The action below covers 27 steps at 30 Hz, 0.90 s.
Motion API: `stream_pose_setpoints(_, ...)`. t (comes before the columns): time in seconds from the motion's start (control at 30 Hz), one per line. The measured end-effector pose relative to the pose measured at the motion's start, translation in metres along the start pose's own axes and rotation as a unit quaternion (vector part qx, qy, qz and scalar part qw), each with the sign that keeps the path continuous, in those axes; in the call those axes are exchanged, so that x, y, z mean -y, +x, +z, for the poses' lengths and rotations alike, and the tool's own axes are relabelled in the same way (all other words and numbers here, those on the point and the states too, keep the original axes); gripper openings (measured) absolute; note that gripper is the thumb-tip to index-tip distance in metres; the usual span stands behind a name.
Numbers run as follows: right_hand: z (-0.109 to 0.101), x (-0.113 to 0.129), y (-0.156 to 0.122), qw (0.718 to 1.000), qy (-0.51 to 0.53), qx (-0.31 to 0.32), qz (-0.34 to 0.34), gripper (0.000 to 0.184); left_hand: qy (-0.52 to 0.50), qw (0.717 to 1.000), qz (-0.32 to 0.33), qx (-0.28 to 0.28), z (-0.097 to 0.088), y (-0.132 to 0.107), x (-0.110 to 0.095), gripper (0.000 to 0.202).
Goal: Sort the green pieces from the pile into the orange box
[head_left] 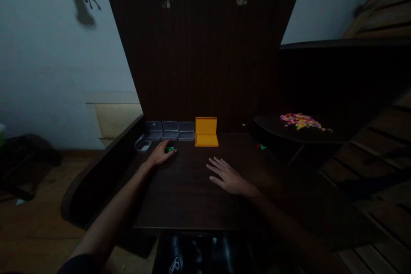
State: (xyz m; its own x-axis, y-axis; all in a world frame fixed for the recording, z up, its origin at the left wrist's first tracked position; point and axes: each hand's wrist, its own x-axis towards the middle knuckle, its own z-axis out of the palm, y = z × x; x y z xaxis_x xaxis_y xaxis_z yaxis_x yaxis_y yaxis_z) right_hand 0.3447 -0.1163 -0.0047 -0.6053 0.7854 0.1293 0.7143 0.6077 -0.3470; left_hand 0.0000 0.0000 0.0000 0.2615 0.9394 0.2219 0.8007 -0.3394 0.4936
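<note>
Presently, left hand [161, 153]: curled about pieces [170, 149], grip undetermined.
Right hand [227, 177]: spread.
Yellow box [206, 126]: opened.
Clear boxes [170, 126]: opened, contents indistinct.

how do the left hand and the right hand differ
The left hand curls around small colourful pieces, though its grip is unclear; the right hand is spread open, nothing visible in it. The left hand is near the clear boxes; the right hand is nearer the viewer, right of the yellow case. Both are bare.
</note>
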Motion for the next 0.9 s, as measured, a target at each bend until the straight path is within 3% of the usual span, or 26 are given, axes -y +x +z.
stream_pose_setpoints(0.23, -0.002, 0.003, 0.0, 1.0, -0.005, 0.004, 0.002, 0.052, 0.061, 0.996, 0.029, 0.056, 0.001, 0.005, -0.004, 0.07)
stream_pose_setpoints(0.5, 0.0, 0.0, 0.0, 1.0, -0.003, 0.001, -0.002, 0.052, 0.051, 0.996, 0.051, 0.053, 0.004, 0.004, -0.004, 0.069)
stream_pose_setpoints(0.73, 0.001, 0.0, -0.001, 1.0, -0.003, -0.009, -0.003, 0.051, -0.077, 0.997, 0.014, -0.019, -0.006, -0.004, -0.001, 0.088)
stream_pose_setpoints(0.9, 0.001, 0.001, -0.001, 1.0, -0.004, -0.006, -0.002, 0.052, -0.222, 0.973, -0.038, -0.057, -0.015, -0.005, 0.01, 0.084)
